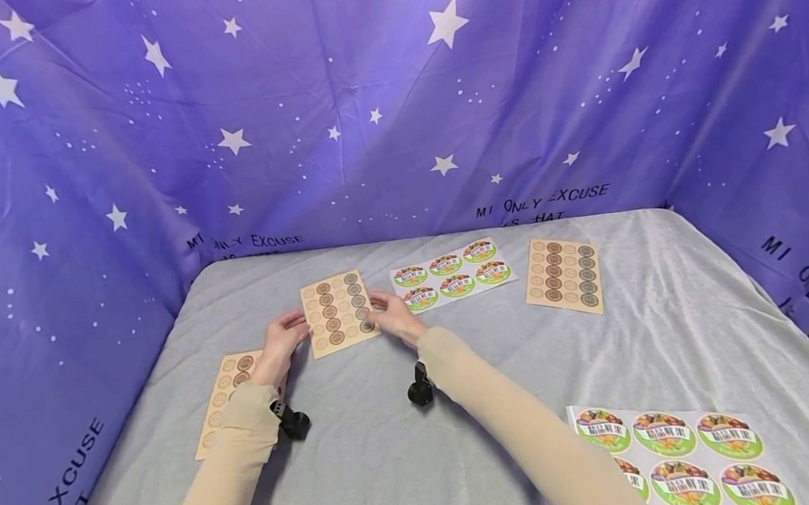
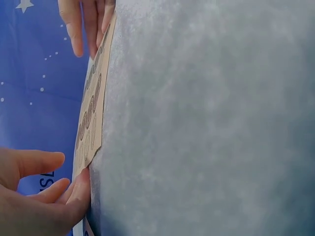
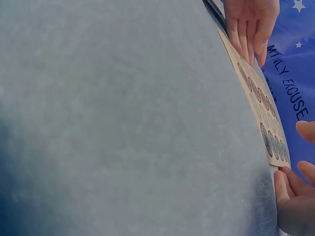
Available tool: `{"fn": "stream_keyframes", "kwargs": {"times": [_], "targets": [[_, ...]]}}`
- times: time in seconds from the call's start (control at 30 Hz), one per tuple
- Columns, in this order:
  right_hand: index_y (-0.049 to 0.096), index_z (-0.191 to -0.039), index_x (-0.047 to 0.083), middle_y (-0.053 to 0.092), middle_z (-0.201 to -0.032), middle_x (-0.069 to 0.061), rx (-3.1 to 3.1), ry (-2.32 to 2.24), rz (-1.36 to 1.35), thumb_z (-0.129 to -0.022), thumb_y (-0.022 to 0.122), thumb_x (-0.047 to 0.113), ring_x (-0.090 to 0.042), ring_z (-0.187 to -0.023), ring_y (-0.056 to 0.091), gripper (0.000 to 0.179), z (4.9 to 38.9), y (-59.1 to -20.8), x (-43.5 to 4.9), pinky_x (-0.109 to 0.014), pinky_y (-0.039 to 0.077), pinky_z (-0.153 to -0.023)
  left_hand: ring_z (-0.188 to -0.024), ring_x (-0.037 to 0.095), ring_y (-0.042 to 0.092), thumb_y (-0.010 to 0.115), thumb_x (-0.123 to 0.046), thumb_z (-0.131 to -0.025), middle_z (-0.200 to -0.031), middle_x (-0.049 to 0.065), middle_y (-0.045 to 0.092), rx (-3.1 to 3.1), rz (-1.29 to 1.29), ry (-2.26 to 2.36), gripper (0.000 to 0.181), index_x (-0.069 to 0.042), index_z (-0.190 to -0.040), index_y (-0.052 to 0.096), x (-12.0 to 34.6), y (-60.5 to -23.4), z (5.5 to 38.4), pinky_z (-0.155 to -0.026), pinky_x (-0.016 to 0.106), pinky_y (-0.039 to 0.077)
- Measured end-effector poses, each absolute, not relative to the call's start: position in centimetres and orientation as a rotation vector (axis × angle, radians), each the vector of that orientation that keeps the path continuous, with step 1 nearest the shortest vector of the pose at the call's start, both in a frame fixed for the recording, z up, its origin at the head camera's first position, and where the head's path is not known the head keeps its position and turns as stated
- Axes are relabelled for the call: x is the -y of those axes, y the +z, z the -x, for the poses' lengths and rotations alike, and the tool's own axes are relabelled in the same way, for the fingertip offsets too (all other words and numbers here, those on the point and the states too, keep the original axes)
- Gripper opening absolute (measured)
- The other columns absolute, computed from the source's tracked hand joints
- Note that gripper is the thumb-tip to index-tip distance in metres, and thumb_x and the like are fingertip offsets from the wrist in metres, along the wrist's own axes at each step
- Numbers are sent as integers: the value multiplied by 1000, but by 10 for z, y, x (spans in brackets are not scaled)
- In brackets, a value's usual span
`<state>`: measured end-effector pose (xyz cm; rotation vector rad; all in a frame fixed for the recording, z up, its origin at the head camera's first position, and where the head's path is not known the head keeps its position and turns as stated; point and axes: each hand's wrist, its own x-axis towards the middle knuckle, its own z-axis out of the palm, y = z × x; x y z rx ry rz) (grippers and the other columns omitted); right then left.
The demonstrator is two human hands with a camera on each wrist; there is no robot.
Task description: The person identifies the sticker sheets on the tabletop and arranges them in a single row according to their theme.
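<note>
A tan sheet of round stickers (image 1: 340, 311), printed in brown and grey columns, lies on the grey cloth between both hands in the head view. At its left edge is my left hand (image 1: 278, 350), its fingertips touching the border. My right hand (image 1: 396, 318) is at the opposite edge, thumb toward the printed face. In the left wrist view, the left hand (image 2: 44, 196) has its thumb raised away from the sheet (image 2: 93, 110). The right wrist view shows the right hand (image 3: 295, 206) with fingers against the sheet's corner and thumb apart.
Another tan sticker sheet (image 1: 214, 401) lies partly under the left forearm. A white sheet of fruit labels (image 1: 454, 276) sits right of the hands, with a third tan sheet (image 1: 563, 276) beyond. More fruit labels (image 1: 680, 453) lie front right. Purple star curtains (image 1: 330, 89) surround the table.
</note>
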<state>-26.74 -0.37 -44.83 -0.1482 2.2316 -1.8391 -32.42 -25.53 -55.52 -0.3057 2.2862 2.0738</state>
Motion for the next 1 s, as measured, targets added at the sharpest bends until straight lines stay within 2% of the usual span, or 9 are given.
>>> {"fn": "stream_keyframes", "kwargs": {"times": [0.07, 0.2, 0.33, 0.4, 0.57, 0.63, 0.73, 0.83, 1.0], "targets": [[38, -128, -7, 47, -124, -21, -2217, -1866, 134, -82, 56, 2, -30, -115, 44, 50, 267, -449, 4, -32, 39, -96, -91, 16, 60, 64, 0, -76, -106, 14, 60, -2236, 267, 2158, 47, 1, -121, 49, 271, -589, 346, -73, 25, 52], [43, -126, -5, 49, -123, -18, -2233, -1912, 95, -80, 59, 1, -26, -114, 46, 49, 270, -460, 5, -31, 38, -97, -84, 17, 61, 63, 5, -74, -103, 17, 61, -2184, 378, 2217, 52, 2, -124, 46, 262, -568, 332, -73, 28, 52], [50, -122, 0, 57, -112, -11, -2256, -1996, 135, -75, 61, 1, -18, -103, 53, 48, 286, -491, 7, -26, 44, -88, -81, 19, 62, 61, 11, -72, -102, 19, 61, -2160, 508, 2235, 53, 3, -123, 48, 256, -558, 325, -73, 32, 53], [52, -120, -1, 60, -107, -12, -2234, -2047, 104, -74, 60, -2, -18, -99, 56, 46, 289, -494, 8, -25, 47, -84, -75, 19, 63, 61, 12, -70, -94, 17, 64, -2140, 459, 2312, 47, 2, -116, 54, 256, -561, 326, -65, 29, 54], [50, -119, -8, 61, -104, -20, -2117, -2146, -64, -77, 53, -9, -24, -98, 58, 42, 276, -469, 8, -27, 49, -81, -68, 11, 61, 58, 13, -73, -88, 14, 65, -2193, 516, 2259, 45, 3, -117, 54, 234, -509, 294, -62, 23, 52], [48, -119, -10, 60, -105, -23, -2050, -2188, -97, -78, 52, -11, -26, -98, 58, 41, 271, -462, 7, -28, 50, -80, -68, 8, 59, 54, 12, -77, -88, 11, 64, -2235, 607, 2140, 49, 6, -124, 46, 220, -475, 273, -65, 22, 52], [47, -120, -10, 59, -104, -25, -1966, -2235, -138, -80, 52, -12, -25, -94, 60, 40, 265, -456, 5, -28, 51, -78, -62, 4, 56, 50, 14, -78, -77, 3, 62, -2220, 570, 2139, 48, 11, -125, 42, 212, -451, 255, -60, 17, 50], [48, -120, -10, 59, -102, -25, -1935, -2238, -171, -81, 51, -12, -21, -86, 62, 40, 263, -453, 4, -26, 52, -75, -57, 3, 55, 48, 17, -77, -68, -2, 58, -2160, 534, 2181, 48, 14, -124, 40, 209, -440, 244, -56, 16, 49], [50, -118, -10, 59, -103, -25, -1926, -2222, -189, -81, 52, -10, -15, -77, 61, 37, 259, -451, 3, -24, 53, -71, -57, 3, 54, 48, 18, -76, -68, -4, 56, -2154, 555, 2185, 47, 12, -123, 44, 209, -436, 238, -56, 16, 49]]}}
